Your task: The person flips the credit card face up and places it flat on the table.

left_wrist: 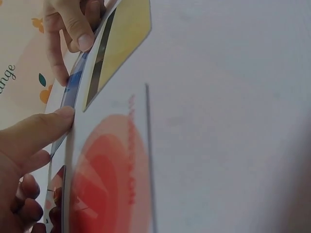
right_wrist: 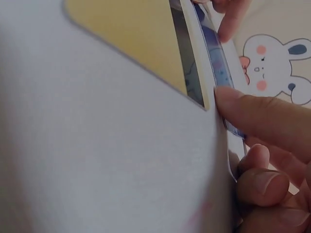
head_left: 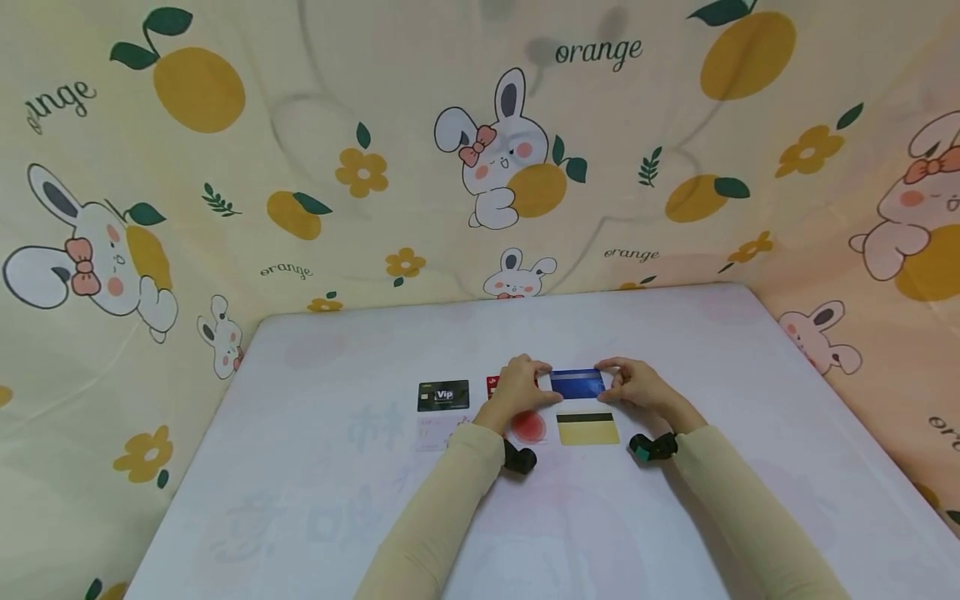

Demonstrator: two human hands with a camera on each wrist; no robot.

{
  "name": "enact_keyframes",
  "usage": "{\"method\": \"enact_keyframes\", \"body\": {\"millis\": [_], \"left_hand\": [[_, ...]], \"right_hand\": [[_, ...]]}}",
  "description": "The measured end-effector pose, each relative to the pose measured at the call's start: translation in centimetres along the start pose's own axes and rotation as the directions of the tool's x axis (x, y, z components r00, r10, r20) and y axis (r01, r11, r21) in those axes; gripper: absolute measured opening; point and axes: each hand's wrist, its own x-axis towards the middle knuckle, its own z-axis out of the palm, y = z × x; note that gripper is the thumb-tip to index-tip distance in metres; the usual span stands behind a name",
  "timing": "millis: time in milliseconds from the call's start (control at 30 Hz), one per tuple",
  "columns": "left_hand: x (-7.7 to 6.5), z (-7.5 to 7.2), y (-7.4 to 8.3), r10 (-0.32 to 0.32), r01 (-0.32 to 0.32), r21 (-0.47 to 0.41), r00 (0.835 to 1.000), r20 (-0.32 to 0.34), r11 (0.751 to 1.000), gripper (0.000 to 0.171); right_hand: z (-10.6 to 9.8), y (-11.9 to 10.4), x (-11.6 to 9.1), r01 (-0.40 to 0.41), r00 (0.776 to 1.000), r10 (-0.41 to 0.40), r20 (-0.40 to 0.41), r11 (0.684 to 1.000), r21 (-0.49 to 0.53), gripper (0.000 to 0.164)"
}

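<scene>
A blue plastic card [head_left: 577,384] with a paler stripe lies between the two hands at the back of a group of cards. My left hand [head_left: 516,387] holds its left end between thumb and forefinger. At the right end, my right hand [head_left: 641,385] does the same, its other fingers curled in, as the right wrist view shows. Just in front lies a gold card [head_left: 588,430] with a dark stripe. A card with a red round print [head_left: 529,426] is below the left hand, which partly hides a red card [head_left: 492,385].
To the left, a black card marked Vip [head_left: 443,396] lies above a pale lilac card [head_left: 435,433], partly covered by the left sleeve. All the cards rest on a white table [head_left: 315,475]. A cloth with rabbits and oranges [head_left: 360,100] hangs behind and at both sides.
</scene>
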Motion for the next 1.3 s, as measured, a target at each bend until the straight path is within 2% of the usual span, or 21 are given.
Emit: {"method": "enact_keyframes", "body": {"millis": [300,500,667,800,1033,1300], "left_hand": [[0.0,0.0,0.1,0.000,0.000,0.028,1.000,-0.001,1.000,0.052],[-0.1,-0.1,0.4,-0.020,0.020,0.012,1.000,0.016,1.000,0.051],[-0.2,-0.2,0.8,-0.026,0.026,0.012,1.000,0.009,1.000,0.050],[-0.4,-0.3,1.1,-0.034,0.034,0.015,0.999,0.001,0.999,0.050],[-0.7,-0.5,1.7,-0.070,0.070,-0.050,0.997,0.018,0.996,0.051],[-0.6,-0.6,1.7,-0.090,0.094,-0.123,0.995,0.039,0.988,0.055]], "right_hand": [[0.2,0.2,0.1,0.021,1.000,-0.021,-0.019,1.000,-0.005,0.062],[0.5,0.2,-0.1,0.028,0.999,-0.028,-0.039,1.000,-0.012,0.059],[0.7,0.0,-0.3,0.063,0.996,-0.064,-0.061,0.998,-0.022,0.057],[0.8,0.0,-0.3,0.060,0.995,-0.063,-0.077,0.997,-0.046,0.057],[0.9,-0.4,-0.5,0.041,0.994,-0.047,-0.102,0.997,-0.059,0.055],[0.7,-0.4,-0.4,0.022,0.996,-0.023,-0.085,1.000,-0.022,0.056]]}}
